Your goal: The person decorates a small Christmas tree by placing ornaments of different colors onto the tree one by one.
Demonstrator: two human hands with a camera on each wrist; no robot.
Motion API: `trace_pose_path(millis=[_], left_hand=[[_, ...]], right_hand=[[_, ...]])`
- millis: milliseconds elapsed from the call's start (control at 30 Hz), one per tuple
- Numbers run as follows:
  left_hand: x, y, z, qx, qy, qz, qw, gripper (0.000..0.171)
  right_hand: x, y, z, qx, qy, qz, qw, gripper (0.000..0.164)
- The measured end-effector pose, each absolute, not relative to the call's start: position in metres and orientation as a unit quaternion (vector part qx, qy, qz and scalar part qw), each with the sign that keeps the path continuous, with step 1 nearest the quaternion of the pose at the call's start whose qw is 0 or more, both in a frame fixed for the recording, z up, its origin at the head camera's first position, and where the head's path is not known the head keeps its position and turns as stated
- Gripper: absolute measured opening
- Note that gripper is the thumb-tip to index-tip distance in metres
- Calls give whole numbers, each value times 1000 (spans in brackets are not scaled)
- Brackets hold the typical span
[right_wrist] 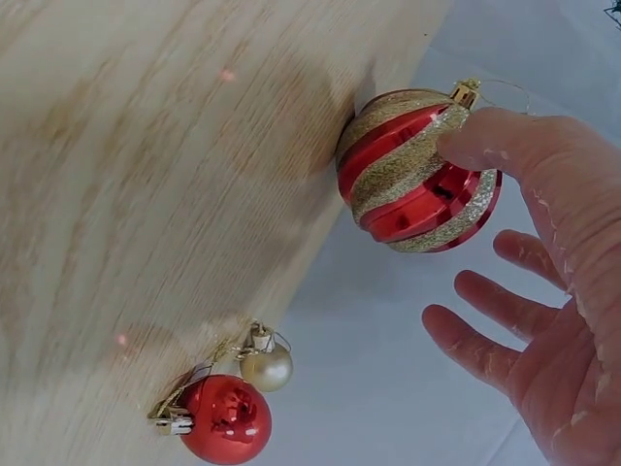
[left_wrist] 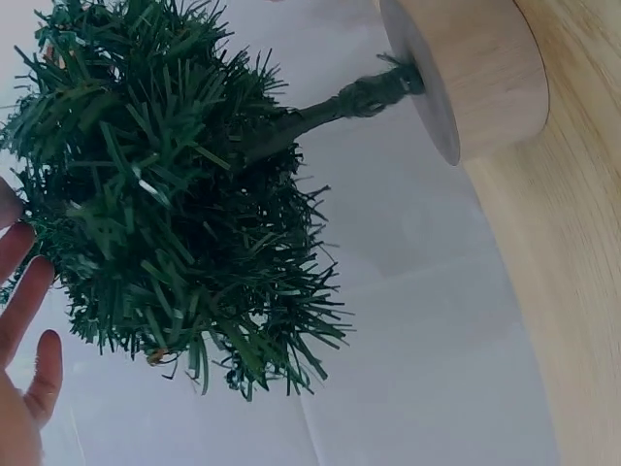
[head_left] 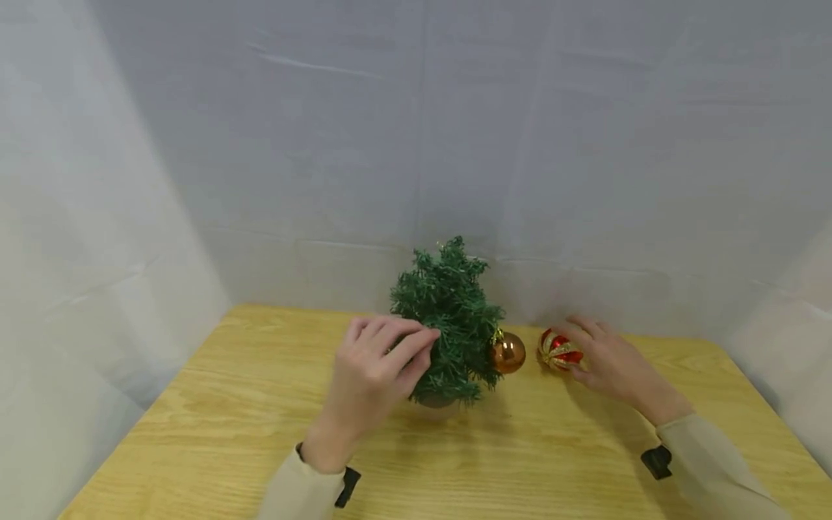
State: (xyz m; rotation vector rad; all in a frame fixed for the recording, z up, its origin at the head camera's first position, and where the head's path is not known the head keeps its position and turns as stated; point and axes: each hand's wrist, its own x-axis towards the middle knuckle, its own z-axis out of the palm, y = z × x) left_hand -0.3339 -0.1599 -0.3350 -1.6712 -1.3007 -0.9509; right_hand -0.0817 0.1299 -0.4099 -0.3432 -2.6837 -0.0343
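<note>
A small green artificial Christmas tree (head_left: 448, 310) stands on the table; its round wooden base (left_wrist: 495, 78) shows in the left wrist view. My left hand (head_left: 383, 361) is at the tree's left side, its loosely bent fingers (left_wrist: 24, 301) right at the branches. A shiny copper bauble (head_left: 508, 352) hangs at the tree's right side. Farther right, my right hand (head_left: 611, 365) holds a red bauble with gold glitter stripes (right_wrist: 408, 175). Its thumb presses on the bauble below the gold cap, and three other fingers spread away from it; the index finger is hidden in the right wrist view.
Beyond the striped bauble in the right wrist view lie a plain red bauble (right_wrist: 228, 419) and a small pale gold bauble (right_wrist: 266, 366) with gold strings. The wooden table (head_left: 247, 433) ends close behind the tree, at a white cloth backdrop (head_left: 416, 144).
</note>
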Motion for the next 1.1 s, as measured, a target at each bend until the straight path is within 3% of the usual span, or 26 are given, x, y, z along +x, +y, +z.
trace_pose_path(millis=[633,1100], left_hand=[[-315,-152,-338,-671,-504,-351,415,18],[-291,-140,-341,-630,-554,-339,425,19]], right_hand=[[-89,136,-416,-116,-976,-11,186,66],[-93,133,-415,-169,-973,28,153,60]])
